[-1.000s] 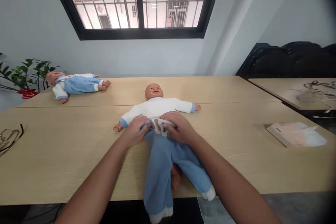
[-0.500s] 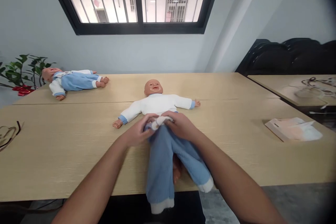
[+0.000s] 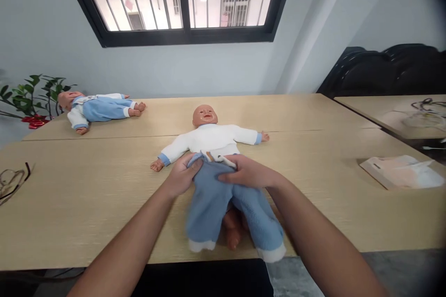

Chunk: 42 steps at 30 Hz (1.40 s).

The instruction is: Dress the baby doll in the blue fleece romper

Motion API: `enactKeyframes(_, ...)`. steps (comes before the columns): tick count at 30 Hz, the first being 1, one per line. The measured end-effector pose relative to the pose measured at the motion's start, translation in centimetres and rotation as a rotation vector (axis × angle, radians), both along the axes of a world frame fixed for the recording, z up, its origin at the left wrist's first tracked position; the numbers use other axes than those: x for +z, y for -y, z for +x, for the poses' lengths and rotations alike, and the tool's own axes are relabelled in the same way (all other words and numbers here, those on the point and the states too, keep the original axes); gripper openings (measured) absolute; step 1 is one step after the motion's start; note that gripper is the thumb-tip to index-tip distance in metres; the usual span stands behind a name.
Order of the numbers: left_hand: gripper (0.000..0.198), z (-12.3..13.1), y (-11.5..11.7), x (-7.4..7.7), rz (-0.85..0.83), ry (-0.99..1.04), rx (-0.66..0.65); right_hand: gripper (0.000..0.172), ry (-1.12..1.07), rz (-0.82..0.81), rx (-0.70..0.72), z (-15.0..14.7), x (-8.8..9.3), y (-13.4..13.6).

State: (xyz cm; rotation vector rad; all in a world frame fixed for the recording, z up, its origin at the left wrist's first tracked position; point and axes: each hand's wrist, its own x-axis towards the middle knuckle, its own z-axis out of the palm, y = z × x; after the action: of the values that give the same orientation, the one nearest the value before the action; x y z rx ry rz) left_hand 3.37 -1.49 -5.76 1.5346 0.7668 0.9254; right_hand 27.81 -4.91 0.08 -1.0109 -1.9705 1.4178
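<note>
A baby doll (image 3: 205,116) lies on its back on the table, arms spread, in a white long-sleeved top (image 3: 211,138) with blue cuffs. Over its lower body I hold blue doll pants (image 3: 211,204) with white leg hems. My left hand (image 3: 183,174) pinches the waistband at its left side, thumb on the front. At the other side of the waist, my right hand (image 3: 247,171) grips the cloth, its thumb across the front. White edging shows at the waist opening. Bare doll feet (image 3: 232,234) show between the pant legs; the doll's legs are mostly hidden beneath.
A second doll (image 3: 104,107) in white and blue lies at the back left, near a potted plant (image 3: 33,95). Eyeglasses (image 3: 14,183) rest at the left edge. An open packet of tissues (image 3: 400,171) lies at the right. Cables (image 3: 430,109) sit on another table.
The waistband has gone from bunched to spread flatter between my hands, which are farther apart. The pants' left leg hem has risen from below the table edge onto the table area.
</note>
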Motion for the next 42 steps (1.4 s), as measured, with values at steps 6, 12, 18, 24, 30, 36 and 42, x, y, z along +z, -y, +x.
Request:
enactKeyframes(6,0.082,0.1,0.3,0.8,0.058,-0.159,-0.241,0.04,-0.388,-0.147,-0.262,-0.1,-1.1,-0.5)
enactKeyframes(12,0.042,0.3,-0.3,0.7,0.076,-0.037,0.129,0.07,-0.32,-0.341,-0.068,-1.5,-1.5,0.8)
enactKeyframes(18,0.046,1.2,0.1,-0.2,-0.269,0.361,0.052,0.07,-0.224,-0.26,0.096,-0.8,-1.0,0.2)
enactKeyframes(24,0.087,0.5,0.2,-0.3,-0.33,0.274,-0.258,0.049,-0.367,-0.034,-0.217,0.2,-1.9,-1.0)
enactKeyframes(30,0.065,-0.9,0.1,0.6,-0.162,-0.154,-0.379,0.059,-0.305,-0.251,-0.07,-0.4,-1.4,0.4)
enactKeyframes(36,0.07,1.7,1.0,-0.4,-0.446,0.303,-0.089,0.063,-0.13,-0.142,0.123,0.0,-0.7,0.0)
enactKeyframes(42,0.087,1.5,1.5,-0.3,-0.34,0.13,-0.29,0.056,-0.134,0.035,0.014,1.0,-0.5,-0.7)
